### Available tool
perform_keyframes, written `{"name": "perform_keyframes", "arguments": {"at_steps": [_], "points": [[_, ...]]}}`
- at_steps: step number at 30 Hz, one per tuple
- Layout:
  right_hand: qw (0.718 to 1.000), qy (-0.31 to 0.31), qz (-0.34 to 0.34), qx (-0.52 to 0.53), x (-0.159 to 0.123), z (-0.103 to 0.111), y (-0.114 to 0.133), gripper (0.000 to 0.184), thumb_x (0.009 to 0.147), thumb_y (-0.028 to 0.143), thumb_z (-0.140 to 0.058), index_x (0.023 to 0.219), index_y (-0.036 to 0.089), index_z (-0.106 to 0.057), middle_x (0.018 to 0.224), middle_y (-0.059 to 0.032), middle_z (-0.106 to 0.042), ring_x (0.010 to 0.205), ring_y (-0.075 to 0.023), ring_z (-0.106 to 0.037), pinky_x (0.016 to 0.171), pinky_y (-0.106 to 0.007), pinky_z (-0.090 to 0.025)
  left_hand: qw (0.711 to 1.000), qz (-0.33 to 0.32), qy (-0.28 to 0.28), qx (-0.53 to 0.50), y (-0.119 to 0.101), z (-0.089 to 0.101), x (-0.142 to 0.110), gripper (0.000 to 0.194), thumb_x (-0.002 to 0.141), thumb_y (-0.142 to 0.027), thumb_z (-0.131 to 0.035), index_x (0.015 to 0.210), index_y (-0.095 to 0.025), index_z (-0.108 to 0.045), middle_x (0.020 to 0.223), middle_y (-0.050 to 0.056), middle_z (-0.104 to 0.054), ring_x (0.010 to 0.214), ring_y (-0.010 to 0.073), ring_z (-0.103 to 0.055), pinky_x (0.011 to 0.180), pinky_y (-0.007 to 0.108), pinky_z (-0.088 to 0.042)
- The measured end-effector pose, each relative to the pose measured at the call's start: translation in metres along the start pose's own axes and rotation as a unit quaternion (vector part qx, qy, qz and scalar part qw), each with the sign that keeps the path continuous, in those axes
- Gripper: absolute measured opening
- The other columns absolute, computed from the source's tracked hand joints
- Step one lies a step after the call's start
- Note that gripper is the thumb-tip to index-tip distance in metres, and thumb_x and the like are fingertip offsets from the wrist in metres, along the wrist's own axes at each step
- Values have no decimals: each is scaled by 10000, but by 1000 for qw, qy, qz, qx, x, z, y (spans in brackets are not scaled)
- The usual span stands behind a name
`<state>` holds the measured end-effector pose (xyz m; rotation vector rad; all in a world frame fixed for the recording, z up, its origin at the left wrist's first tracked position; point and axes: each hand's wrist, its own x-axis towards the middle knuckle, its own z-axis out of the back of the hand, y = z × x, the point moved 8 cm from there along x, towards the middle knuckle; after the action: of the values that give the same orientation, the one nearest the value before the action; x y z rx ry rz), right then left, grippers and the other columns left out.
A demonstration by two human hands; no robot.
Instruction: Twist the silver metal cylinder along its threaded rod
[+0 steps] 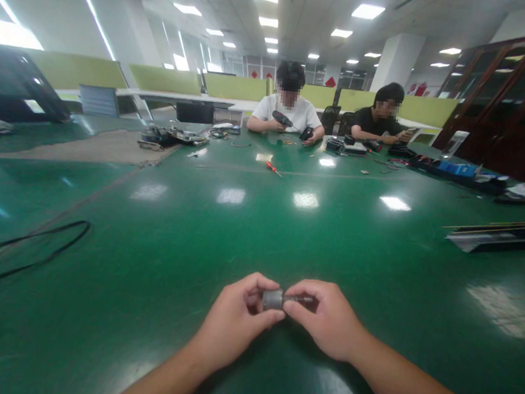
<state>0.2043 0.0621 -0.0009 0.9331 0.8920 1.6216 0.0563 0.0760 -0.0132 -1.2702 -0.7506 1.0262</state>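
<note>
A short grey metal cylinder with a thin stepped shaft, which looks like a hole saw (273,300), is held just above the green table near its front edge. My left hand (240,309) is closed around the cylinder, thumb below and index finger over the top. From the right, my right hand (325,317) pinches the shaft close to where it meets the cylinder. The shaft lies roughly level and points right, its end partly covered by my right fingers. Both hands meet at the piece, fingertips almost touching.
An orange screwdriver (272,168) lies mid-table. A black cable (55,233) loops at left, a dark metal channel (504,237) lies at right. Electronic parts (170,137) are heaped farther back. Across the table, a person holds a power drill (283,119); another holds a phone (409,131).
</note>
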Motion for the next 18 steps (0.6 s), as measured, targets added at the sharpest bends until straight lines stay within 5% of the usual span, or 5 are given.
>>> {"name": "perform_keyframes", "arguments": {"at_steps": [18], "points": [[1000, 4, -16, 9, 0, 1, -4, 112, 822, 253, -690, 875, 197, -770, 815, -26, -759, 736, -182, -671, 673, -267, -484, 1000, -9, -6, -4, 0, 1, 0, 310, 726, -199, -772, 991, -154, -616, 847, 47, -711, 699, 187, -663, 612, 286, -519]]}}
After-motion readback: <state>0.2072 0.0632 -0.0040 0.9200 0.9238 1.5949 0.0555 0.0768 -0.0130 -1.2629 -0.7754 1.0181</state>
